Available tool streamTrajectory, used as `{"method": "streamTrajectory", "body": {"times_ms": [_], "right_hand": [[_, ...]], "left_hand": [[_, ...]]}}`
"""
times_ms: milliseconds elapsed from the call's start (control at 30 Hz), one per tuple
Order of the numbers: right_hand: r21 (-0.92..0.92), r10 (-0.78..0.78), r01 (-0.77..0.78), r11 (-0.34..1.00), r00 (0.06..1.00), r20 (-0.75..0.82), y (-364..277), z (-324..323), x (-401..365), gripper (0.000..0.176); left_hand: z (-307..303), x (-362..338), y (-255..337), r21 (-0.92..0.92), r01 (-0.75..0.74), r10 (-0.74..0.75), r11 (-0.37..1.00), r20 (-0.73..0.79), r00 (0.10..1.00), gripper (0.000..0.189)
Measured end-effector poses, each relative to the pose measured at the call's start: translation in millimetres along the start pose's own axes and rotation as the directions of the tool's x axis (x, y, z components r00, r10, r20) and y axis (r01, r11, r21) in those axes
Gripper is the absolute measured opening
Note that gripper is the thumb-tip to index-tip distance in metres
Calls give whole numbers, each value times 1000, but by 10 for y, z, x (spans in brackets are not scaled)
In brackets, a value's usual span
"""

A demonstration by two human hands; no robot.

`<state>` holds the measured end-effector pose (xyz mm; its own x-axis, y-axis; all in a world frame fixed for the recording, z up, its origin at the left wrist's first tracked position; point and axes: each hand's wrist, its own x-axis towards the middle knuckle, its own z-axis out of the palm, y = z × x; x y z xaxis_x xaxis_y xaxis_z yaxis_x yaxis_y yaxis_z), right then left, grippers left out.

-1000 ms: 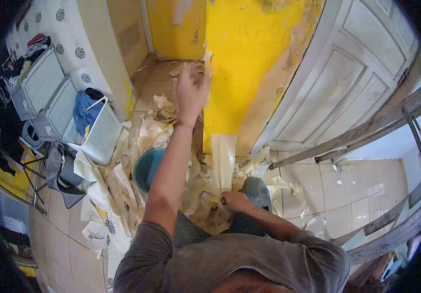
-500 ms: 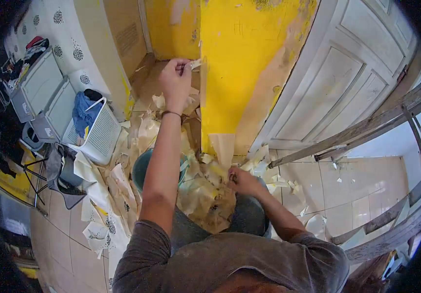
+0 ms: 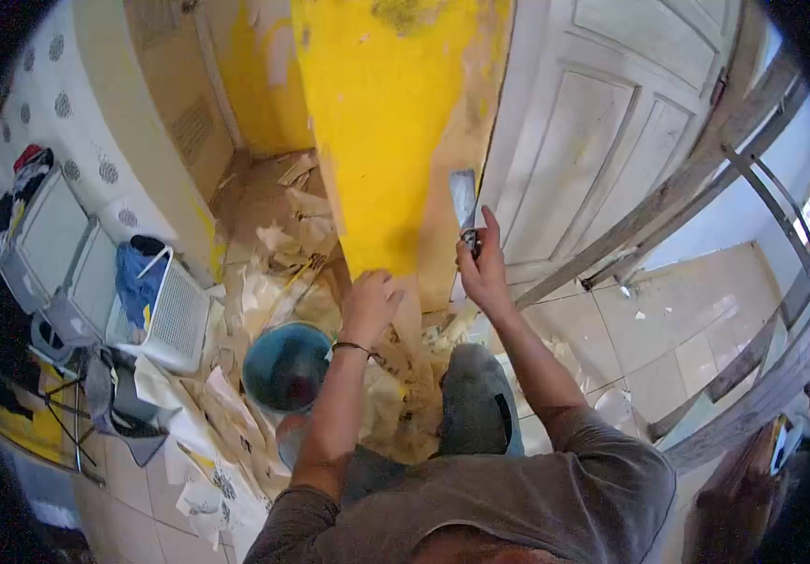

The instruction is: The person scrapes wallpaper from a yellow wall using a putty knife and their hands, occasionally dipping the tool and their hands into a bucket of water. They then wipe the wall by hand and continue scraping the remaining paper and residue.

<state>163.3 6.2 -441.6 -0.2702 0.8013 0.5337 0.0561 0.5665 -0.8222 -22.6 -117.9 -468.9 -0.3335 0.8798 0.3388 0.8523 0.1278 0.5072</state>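
Observation:
My right hand (image 3: 485, 268) grips a scraper (image 3: 462, 197) by its handle. The wide metal blade points up, close in front of the bare brownish strip (image 3: 440, 240) beside the door frame. Low at the left corner of the yellow wall (image 3: 381, 141), my left hand (image 3: 370, 305) has its fingers loosely bent and the thumb apart, with nothing seen in it. A pale strip of wallpaper (image 3: 408, 320) hangs below the yellow part, right beside that thumb. My knee (image 3: 476, 395) is bent below the hands.
A teal bucket (image 3: 287, 367) stands left of my left forearm amid torn wallpaper (image 3: 221, 395). Further left are a white laundry basket (image 3: 179, 315) and grey storage boxes (image 3: 52, 254). At right are a white panelled door (image 3: 569, 155) and a wooden ladder (image 3: 654, 221).
My right hand has risen with the scraper from near the floor to the wall. My left hand has come down from the wall's left edge, where it held a paper scrap. The view has shifted.

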Motion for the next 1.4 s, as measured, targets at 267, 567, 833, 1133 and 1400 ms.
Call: {"method": "streamTrajectory", "body": {"times_ms": [267, 567, 833, 1133, 1400], "right_hand": [[52, 112, -116, 992, 991, 74, 168, -165, -538, 59], [18, 180, -181, 983, 982, 52, 480, -585, -792, 55], [87, 246, -255, 963, 964, 99, 645, -603, -893, 55], [130, 309, -323, 937, 944, 117, 645, -704, -958, 54], [70, 268, -275, 959, 959, 94, 750, -709, -909, 55]], "left_hand": [[-662, 1585, 1291, 130, -199, 237, 971, -472, 849, 36], [-636, 1708, 1537, 128, -185, 224, 975, -610, 760, 25], [-591, 1740, 1680, 159, -106, 173, 982, -506, 845, 19], [-171, 1558, 1906, 126, -275, 298, 953, -545, 783, 33], [-267, 1642, 1529, 19, -12, 22, 1000, -656, 755, 39]]}}
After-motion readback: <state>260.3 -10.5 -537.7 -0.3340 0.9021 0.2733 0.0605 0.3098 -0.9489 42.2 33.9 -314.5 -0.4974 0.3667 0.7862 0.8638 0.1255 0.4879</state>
